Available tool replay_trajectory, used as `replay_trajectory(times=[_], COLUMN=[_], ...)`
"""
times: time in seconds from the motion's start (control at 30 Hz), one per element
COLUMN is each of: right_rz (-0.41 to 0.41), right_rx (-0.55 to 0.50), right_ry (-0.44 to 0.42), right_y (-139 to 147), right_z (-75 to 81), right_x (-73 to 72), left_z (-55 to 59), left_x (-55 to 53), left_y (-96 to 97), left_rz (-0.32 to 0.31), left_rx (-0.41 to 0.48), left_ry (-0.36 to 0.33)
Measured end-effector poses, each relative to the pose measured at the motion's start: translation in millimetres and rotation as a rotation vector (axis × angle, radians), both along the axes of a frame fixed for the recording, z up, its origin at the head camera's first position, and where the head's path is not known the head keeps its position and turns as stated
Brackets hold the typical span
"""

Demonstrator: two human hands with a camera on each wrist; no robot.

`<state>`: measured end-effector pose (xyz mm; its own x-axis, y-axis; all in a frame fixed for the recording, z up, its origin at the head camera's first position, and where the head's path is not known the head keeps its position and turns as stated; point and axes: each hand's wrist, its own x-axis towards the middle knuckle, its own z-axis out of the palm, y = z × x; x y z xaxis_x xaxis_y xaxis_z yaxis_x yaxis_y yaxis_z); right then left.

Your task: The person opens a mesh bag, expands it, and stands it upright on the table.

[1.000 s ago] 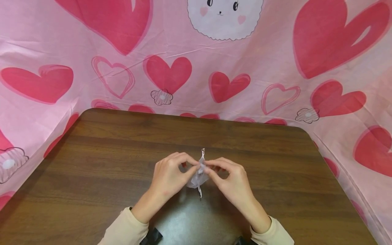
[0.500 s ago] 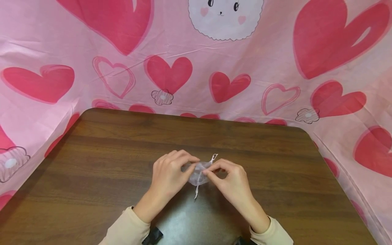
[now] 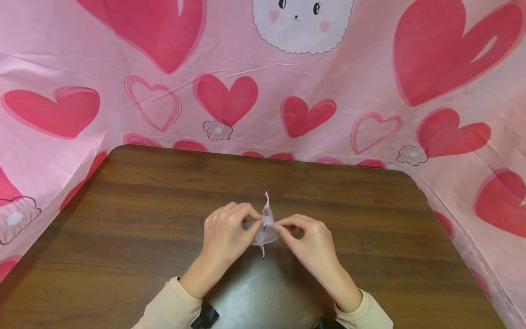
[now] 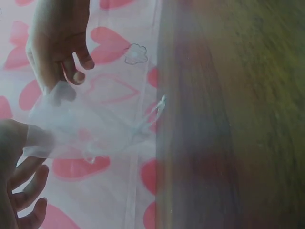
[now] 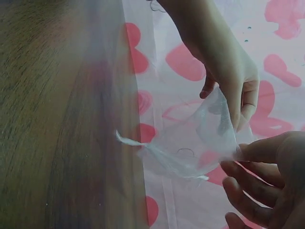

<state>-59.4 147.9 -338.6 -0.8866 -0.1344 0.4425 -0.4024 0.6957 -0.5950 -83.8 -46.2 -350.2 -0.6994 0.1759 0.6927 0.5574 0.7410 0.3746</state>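
Note:
A small sheer white drawstring pouch (image 3: 266, 235) is held between the two hands over the middle of the table. My left hand (image 3: 226, 233) pinches its left edge between thumb and forefinger. On the opposite edge, my right hand (image 3: 313, 237) pinches the fabric the same way. One white drawstring (image 3: 267, 199) points away from me and another hangs toward me. Through the mesh in the right wrist view, the pouch (image 5: 183, 138) shows a thin curved line; what it is, I cannot tell. The left wrist view shows the pouch (image 4: 90, 124) spread between the hands.
The dark brown wooden table (image 3: 164, 192) has rounded far corners. A pink curtain (image 3: 263, 73) with red hearts rises behind it and along both sides. Black straps (image 3: 205, 316) show near the wrists, by beige sleeves.
The pouch has turned between the fingers; its far drawstring swung right, then back left to point straight away. The left fingers, looser half a second ago, pinch the edge again.

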Motion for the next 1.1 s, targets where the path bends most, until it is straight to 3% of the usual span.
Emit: replay_trajectory(times=[0.23, 0.37, 0.53, 0.73, 0.83, 1.1], right_rz=[0.058, 0.053, -0.017, -0.032, -0.012, 0.015], right_rx=[-0.010, -0.021, -0.006, 0.002, 0.000, -0.036], right_ry=[0.005, 0.030, 0.060, 0.037, 0.035, 0.006], right_y=[-1.2, -1.0, 2.4, 5.3, 4.5, -1.3], right_z=[1.0, 1.0, 0.9, 0.2, -0.5, -0.8], right_x=[1.8, 1.7, -0.7, -3.8, -4.0, 0.6], left_z=[-1.4, -0.6, 0.1, 1.1, 2.2, 2.5], left_x=[-2.0, -1.5, -0.7, 2.3, 3.9, 3.5], left_y=[-1.6, -2.1, -1.1, 1.4, 2.2, 2.5], left_rz=[0.036, 0.023, -0.063, -0.170, -0.162, -0.068], left_rx=[-0.035, -0.042, -0.059, -0.084, -0.092, -0.081], left_ry=[0.043, 0.022, -0.070, -0.146, -0.129, -0.009])
